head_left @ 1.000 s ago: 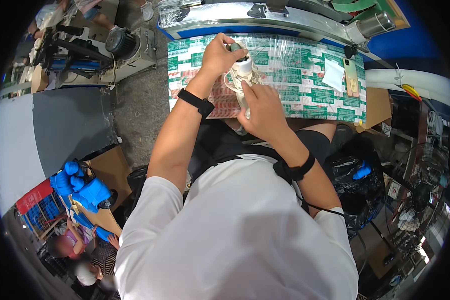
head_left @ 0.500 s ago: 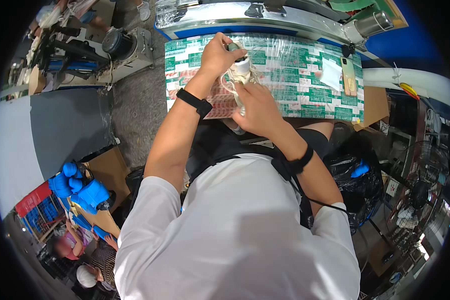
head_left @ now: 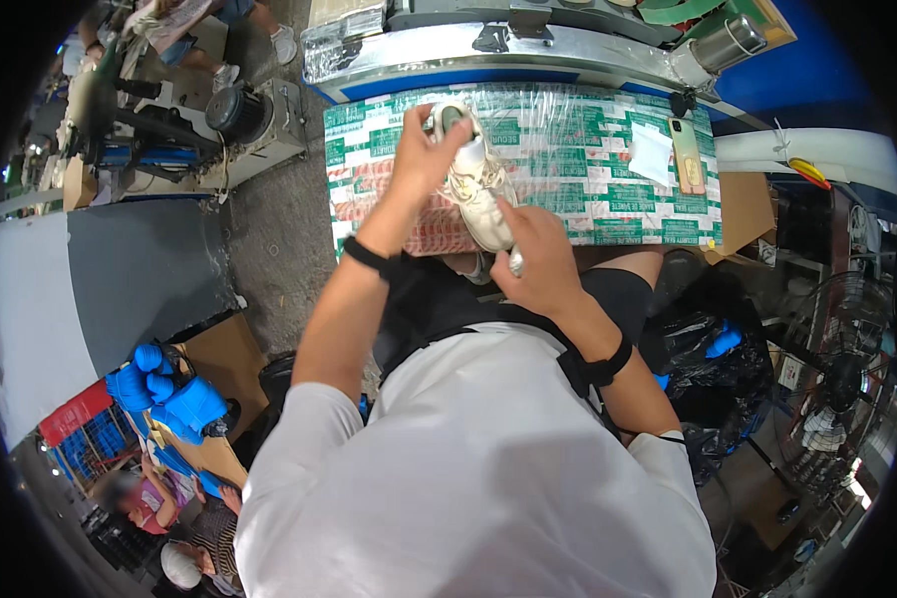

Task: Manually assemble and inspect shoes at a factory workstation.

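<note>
A cream lace-up sneaker (head_left: 485, 211) lies on the taped worktop, its collar pointing away from me and its toe towards me. My left hand (head_left: 421, 157) is closed on the heel end, with the thumb over the dark grey-green lining at the opening. Loose laces spread over the middle of the sneaker. At the toe, my right hand (head_left: 545, 261) is curled against the right side, forefinger along the upper. A small pale piece shows between that thumb and fingers; I cannot tell whether it belongs to the sneaker.
The worktop (head_left: 578, 204) is covered in green-and-white printed tape. A phone (head_left: 688, 157) and a white paper (head_left: 651, 153) lie at its right. Behind runs a metal-edged machine bench (head_left: 439, 52). A black bag (head_left: 703, 364) sits right, blue bundles (head_left: 174, 389) left; other people work at lower left.
The sneaker has turned so its toe and laces show more. My left hand has moved slightly down and left around the heel; my right hand has slid from the laces towards the toe.
</note>
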`<state>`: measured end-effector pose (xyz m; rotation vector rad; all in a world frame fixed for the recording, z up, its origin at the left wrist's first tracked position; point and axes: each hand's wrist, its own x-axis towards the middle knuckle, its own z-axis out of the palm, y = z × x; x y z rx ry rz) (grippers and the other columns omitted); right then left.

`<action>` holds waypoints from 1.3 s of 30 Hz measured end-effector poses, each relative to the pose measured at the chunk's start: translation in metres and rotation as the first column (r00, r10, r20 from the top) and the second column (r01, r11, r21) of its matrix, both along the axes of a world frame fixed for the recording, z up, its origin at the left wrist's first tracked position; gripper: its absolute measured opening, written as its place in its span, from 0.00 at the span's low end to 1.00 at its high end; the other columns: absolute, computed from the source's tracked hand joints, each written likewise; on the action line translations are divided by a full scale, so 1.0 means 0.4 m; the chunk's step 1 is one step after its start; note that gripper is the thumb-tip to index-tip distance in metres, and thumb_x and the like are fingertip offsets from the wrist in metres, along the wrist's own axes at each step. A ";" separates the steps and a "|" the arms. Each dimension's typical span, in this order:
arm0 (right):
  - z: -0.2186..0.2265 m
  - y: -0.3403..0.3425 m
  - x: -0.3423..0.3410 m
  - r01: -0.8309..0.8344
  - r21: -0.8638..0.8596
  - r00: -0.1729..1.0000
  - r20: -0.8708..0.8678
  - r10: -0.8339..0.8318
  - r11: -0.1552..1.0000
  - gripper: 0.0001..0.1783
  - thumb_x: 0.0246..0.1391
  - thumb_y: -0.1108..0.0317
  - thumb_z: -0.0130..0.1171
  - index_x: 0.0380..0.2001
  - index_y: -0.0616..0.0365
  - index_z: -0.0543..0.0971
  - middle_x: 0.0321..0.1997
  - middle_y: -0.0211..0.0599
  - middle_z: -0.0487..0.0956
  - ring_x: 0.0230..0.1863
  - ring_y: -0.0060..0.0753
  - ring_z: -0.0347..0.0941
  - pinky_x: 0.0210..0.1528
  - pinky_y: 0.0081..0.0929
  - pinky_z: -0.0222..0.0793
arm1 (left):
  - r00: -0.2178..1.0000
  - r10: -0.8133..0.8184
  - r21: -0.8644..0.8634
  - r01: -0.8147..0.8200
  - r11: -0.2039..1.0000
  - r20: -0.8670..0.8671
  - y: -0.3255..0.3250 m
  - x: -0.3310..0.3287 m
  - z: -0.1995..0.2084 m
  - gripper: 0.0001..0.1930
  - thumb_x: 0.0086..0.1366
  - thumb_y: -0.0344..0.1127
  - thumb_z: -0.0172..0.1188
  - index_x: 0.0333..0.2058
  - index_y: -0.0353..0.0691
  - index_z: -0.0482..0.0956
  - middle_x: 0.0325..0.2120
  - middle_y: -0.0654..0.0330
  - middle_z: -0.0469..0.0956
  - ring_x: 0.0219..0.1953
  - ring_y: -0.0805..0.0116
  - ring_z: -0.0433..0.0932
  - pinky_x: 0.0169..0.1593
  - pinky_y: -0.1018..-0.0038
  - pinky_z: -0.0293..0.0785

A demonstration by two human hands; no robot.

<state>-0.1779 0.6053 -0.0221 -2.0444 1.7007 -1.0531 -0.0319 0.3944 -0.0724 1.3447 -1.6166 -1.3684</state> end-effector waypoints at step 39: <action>-0.274 -0.045 -0.280 0.469 -0.005 0.842 -0.298 -0.449 0.883 0.41 0.51 0.65 0.64 0.70 0.67 0.77 0.49 0.44 0.81 0.48 0.47 0.79 0.56 0.47 0.74 | 0.649 0.422 -0.764 0.440 0.471 0.633 -1.027 -0.151 0.143 0.47 0.54 0.35 0.75 0.71 0.24 0.69 0.72 0.27 0.68 0.74 0.27 0.67 0.79 0.47 0.62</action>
